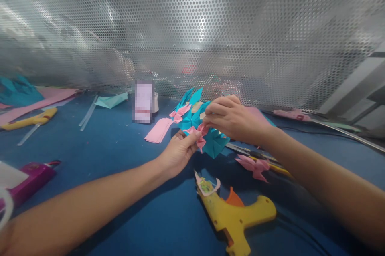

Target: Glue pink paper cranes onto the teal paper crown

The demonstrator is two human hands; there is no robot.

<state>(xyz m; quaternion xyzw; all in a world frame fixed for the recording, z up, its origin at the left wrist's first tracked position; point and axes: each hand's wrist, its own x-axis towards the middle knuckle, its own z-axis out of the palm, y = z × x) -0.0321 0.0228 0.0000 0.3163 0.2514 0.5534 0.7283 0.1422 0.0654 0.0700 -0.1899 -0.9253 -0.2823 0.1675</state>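
A folded teal paper star with small pink paper pieces [195, 121] is held above the blue table [120, 148] between both my hands. My left hand [179, 152] grips it from below, fingers pinched on its lower edge. From the right, my right hand [230, 117] is closed on it, fingertips pressing a pink piece at its centre. A yellow glue gun [233, 216] lies on the table just below my hands. A loose pink folded piece [254, 166] lies to the right of it.
A stack of pink paper slips [158, 130] lies behind my left hand. A second yellow glue gun [33, 119] and glue sticks [88, 115] lie far left, a magenta tool [30, 180] near left. Perforated metal screen [192, 27] walls the back. Tools [258, 156] lie under my right forearm.
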